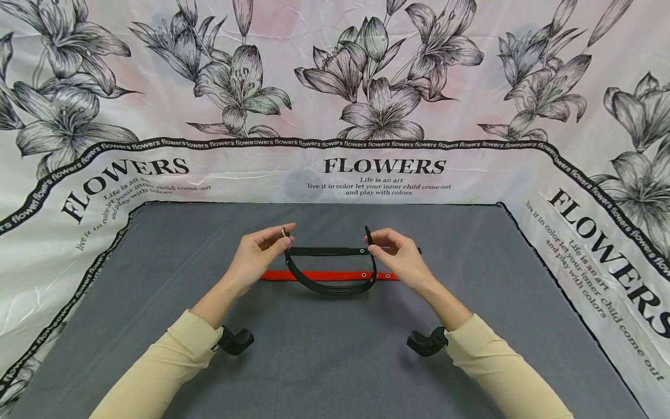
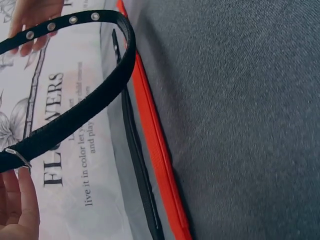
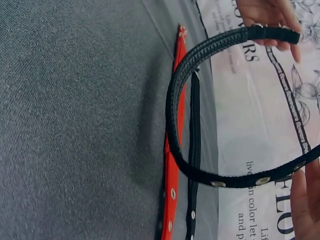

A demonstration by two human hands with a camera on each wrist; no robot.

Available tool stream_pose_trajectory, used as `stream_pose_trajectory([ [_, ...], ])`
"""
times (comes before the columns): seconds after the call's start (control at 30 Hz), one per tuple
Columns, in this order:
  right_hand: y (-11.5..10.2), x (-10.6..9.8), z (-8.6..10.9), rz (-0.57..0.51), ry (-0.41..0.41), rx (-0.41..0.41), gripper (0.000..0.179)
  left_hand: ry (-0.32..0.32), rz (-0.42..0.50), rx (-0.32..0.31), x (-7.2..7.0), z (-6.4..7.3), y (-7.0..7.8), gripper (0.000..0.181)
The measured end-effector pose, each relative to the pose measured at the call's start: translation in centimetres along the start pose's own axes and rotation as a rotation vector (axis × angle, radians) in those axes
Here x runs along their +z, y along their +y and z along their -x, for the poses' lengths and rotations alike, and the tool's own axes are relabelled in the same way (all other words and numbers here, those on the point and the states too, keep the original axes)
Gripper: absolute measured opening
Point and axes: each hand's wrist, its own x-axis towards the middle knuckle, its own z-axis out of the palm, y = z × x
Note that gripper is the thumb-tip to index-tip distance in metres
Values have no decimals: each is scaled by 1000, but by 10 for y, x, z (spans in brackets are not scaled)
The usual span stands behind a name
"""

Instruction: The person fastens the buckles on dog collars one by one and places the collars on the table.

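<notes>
Black buckle strap (image 1: 335,288), narrow, held between both hands, above the grey cloth (image 1: 335,361). Left hand (image 1: 253,256) pinches the end with the metal buckle (image 2: 20,157); right hand (image 1: 403,259) pinches the eyelet end, its tip poking up past the fingers. Long axis runs hand to hand, bent into a U, the bow sagging below both grips. Left wrist view gives four metal eyelets (image 2: 51,26) in a row, not made out from the head; right wrist view gives the ridged inner face. Under the grip, side by side: second black strap (image 1: 330,251), then red strap (image 1: 324,275) nearer the person, both lying left to right. Beyond the grip: flower-printed sheet (image 1: 387,174).
</notes>
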Motion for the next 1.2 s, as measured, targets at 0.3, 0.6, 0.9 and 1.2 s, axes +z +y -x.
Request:
stream_pose_trajectory([
  [0.3,-7,8,-2,20,-12,15,23,48,7,-7,9,-3,-1,35],
  [0.6,-12,15,-6,37,-11,24,22,58,-5,16,15,-6,3,26],
  [0.9,-4,21,-13,28,-43,-25,18,-7,94,30,20,-8,4,24],
  [1.2,21,27,-21,48,-66,-48,17,-9,4,-15,28,-2,24,26],
])
